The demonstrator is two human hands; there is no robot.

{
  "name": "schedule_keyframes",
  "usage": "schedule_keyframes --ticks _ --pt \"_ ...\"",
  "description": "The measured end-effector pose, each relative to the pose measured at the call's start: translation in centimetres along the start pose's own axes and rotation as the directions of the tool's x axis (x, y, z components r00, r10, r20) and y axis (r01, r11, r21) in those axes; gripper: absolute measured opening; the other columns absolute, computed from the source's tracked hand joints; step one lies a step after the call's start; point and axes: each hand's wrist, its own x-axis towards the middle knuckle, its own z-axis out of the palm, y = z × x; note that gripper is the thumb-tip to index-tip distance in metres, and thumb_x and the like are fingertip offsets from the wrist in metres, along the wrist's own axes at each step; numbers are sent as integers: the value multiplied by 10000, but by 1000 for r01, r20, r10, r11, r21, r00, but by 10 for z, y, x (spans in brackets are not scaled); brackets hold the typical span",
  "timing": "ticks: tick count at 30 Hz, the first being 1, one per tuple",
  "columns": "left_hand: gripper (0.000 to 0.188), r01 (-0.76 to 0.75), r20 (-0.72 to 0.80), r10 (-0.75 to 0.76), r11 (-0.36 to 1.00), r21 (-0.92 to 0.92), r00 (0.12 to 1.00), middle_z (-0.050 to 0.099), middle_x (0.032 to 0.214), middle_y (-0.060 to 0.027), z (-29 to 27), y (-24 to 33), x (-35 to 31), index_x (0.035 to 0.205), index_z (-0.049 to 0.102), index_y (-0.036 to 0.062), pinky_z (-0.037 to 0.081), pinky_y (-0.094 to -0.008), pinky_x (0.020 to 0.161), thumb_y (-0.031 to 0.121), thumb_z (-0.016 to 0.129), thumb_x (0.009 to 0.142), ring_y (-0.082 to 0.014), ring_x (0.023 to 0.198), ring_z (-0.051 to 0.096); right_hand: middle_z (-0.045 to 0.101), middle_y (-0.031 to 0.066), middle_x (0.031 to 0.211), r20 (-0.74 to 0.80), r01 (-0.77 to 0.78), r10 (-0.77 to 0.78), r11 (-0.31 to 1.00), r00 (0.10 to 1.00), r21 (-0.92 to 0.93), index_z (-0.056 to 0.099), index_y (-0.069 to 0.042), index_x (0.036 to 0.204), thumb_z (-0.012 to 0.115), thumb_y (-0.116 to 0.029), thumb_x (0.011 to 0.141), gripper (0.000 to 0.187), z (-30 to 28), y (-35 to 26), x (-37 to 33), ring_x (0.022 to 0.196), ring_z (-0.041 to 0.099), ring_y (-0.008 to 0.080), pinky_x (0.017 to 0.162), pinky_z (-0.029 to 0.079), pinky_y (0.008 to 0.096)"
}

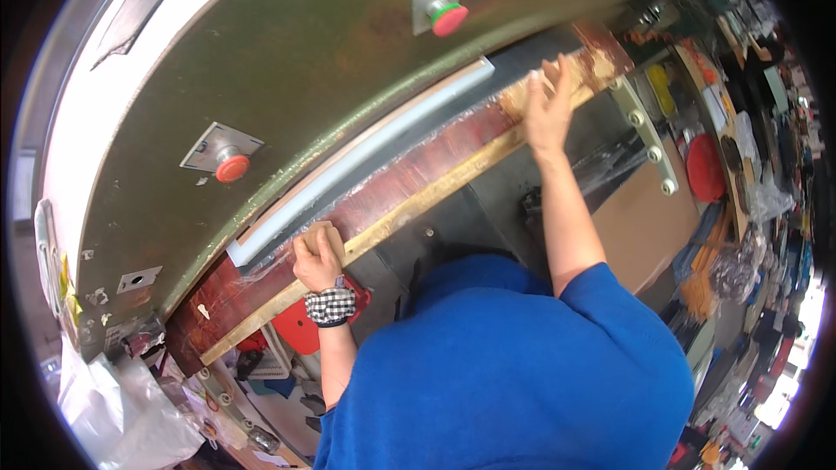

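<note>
My left hand [318, 263], with a checked band at its wrist, is closed on a small tan flat piece [326, 241] at the near edge of a reddish-brown wooden board [409, 170]. The piece's exact kind cannot be made out. Toward the board's right end, my right hand [549, 113] is raised over the edge with its fingers apart. Beneath and beside its fingers the board's surface is patchy and tan [596, 65]. Beyond the board a long light-blue strip [374, 150] lies along the foot of a dark green machine panel [305, 52].
Two push buttons stick out of the panel, a red one [232, 165] and a red-and-green one [448, 17]. A pale bracket with knobs [644, 135] stands at the right. Clear plastic bags [131, 405] hang at the lower left. A brown sheet [644, 231] and cluttered shelves lie right.
</note>
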Motion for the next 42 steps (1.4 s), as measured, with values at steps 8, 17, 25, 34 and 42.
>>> schedule_keyframes --ticks 8,17,25,34,42 --pt "400 62 -28 -61 998 0 998 707 946 -218 19 -21 -15 1068 644 -8 537 -410 775 364 653 922 -352 868 691 714 124 801 -254 -149 187 975 949 163 671 46 963 609 -112 953 170 -201 37 22 680 686 156 634 560 264" --pt "405 148 -129 -171 974 -170 977 683 1077 -210 14 6 -41 1118 645 -45 503 -374 866 326 585 968 -288 977 650 695 133 789 -339 -71 222 911 914 406 668 32 1007 603 -130 961 180 -292 104 137 640 677 184 593 564 296" --pt "423 231 -422 -108 940 251 900 689 920 -258 70 137 -82 1018 678 -52 539 -431 737 358 641 921 -379 822 660 699 140 875 -267 -48 336 697 903 715 652 46 1084 621 -159 957 243 -314 202 338 719 689 203 662 580 306" --pt "412 300 -459 -135 903 308 878 666 1000 -252 122 210 -68 1088 638 -50 532 -417 788 332 626 934 -358 891 645 651 153 1067 -295 -114 527 611 797 783 627 44 1164 662 -178 935 321 -288 310 568 913 660 220 785 583 315" --pt "411 342 -452 -175 884 318 875 645 1072 -246 140 222 -54 1151 603 -48 526 -404 834 308 613 946 -340 951 632 679 51 929 -323 -172 534 682 782 711 692 -4 1093 707 -105 893 224 -267 348 616 698 599 115 632 540 235"
